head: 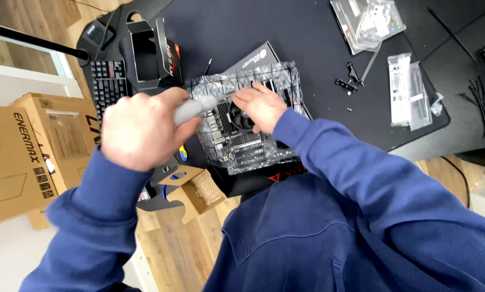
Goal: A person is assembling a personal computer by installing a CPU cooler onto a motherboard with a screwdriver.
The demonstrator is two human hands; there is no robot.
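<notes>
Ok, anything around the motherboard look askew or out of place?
The small open cardboard box hangs tilted over the desk's near edge, flaps splayed. A few loose black screws lie scattered right of the motherboard.

Before you a black desk mat (307, 32) fills the upper frame, light wood floor (172, 254) below, cardboard boxes (15, 157) at your left edge

Grey screwdriver handle (191, 110); black-and-silver motherboard (242, 138) on a black desk (307, 32); navy blue sleeves (361, 173); brown cardboard boxes (15, 157).

Head view, steeply down, close
</notes>
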